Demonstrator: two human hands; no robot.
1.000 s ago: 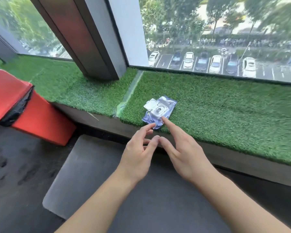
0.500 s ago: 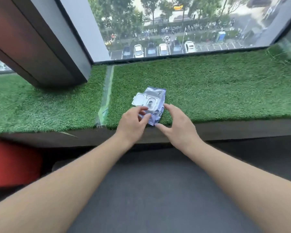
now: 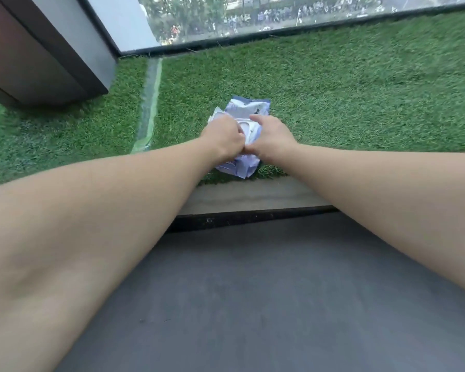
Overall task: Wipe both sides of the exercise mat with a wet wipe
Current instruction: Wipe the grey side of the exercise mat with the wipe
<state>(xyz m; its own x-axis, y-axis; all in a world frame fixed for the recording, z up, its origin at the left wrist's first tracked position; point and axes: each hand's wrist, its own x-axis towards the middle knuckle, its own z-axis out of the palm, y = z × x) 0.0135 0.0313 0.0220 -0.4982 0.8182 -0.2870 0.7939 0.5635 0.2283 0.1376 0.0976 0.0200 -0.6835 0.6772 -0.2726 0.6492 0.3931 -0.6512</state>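
Note:
A pale blue wet wipe pack point(image 3: 249, 110) lies on the green turf ledge point(image 3: 346, 89), its white flip lid open. Both of my hands are on the pack. My left hand point(image 3: 223, 138) has its fingers curled over the lid area at the pack's left side. My right hand point(image 3: 270, 135) grips the pack's right side, fingertips near the opening. The grey exercise mat point(image 3: 253, 291) lies flat on the floor below the ledge, under my forearms. No loose wipe shows.
A dark window pillar point(image 3: 43, 55) stands on the ledge at the left. Window glass point(image 3: 279, 12) runs along the back of the turf. The ledge's grey front edge point(image 3: 253, 196) sits between the turf and the mat.
My hands went from hovering in front of the pack to resting on it and gripping it. The view has moved closer and tilted down; the red object has left the view.

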